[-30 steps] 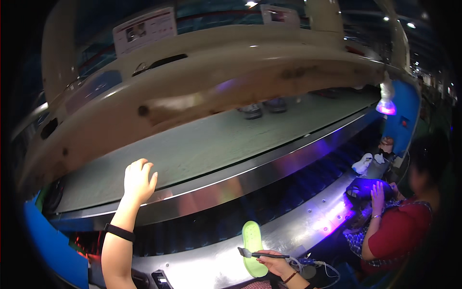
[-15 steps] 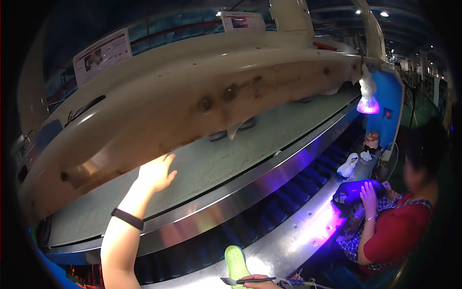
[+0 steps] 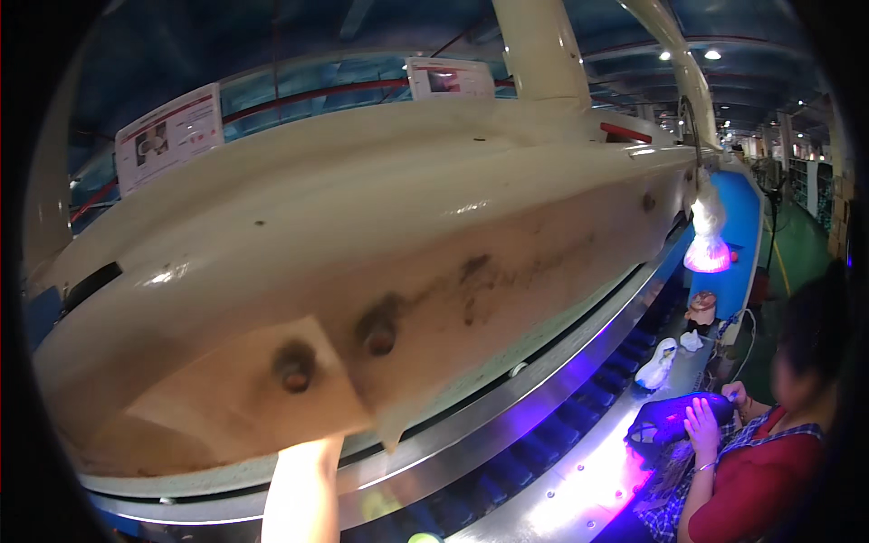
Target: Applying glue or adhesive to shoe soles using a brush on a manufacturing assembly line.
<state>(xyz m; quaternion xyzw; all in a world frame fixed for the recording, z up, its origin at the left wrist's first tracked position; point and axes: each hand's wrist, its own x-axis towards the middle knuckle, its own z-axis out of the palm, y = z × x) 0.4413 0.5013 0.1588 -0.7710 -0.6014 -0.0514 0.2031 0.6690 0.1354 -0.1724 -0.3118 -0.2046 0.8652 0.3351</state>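
Observation:
My left forearm (image 3: 303, 498) rises from the lower edge and passes under the hanging brownish, translucent flap (image 3: 471, 317) of a big cream machine hood (image 3: 362, 172). Behind that flap my left hand is hidden, so its fingers and anything in them do not show. Just below the flap runs a conveyor belt, a strip of its green surface (image 3: 507, 371) showing. My right hand is outside the picture. Only the tip of a light-green shoe sole (image 3: 424, 538) shows at the bottom edge.
A metal rail (image 3: 543, 385) edges the belt. To the right, a co-worker in a red top (image 3: 769, 480) handles a dark shoe (image 3: 665, 421) at a brightly lit metal bench (image 3: 552, 493). A white shoe (image 3: 658, 364) stands behind it, and a glowing lamp (image 3: 707, 253) hangs above.
My left hand has gone from above the belt to behind the flap. The view has tilted up, and my right hand with its brush and most of the green sole have left the picture.

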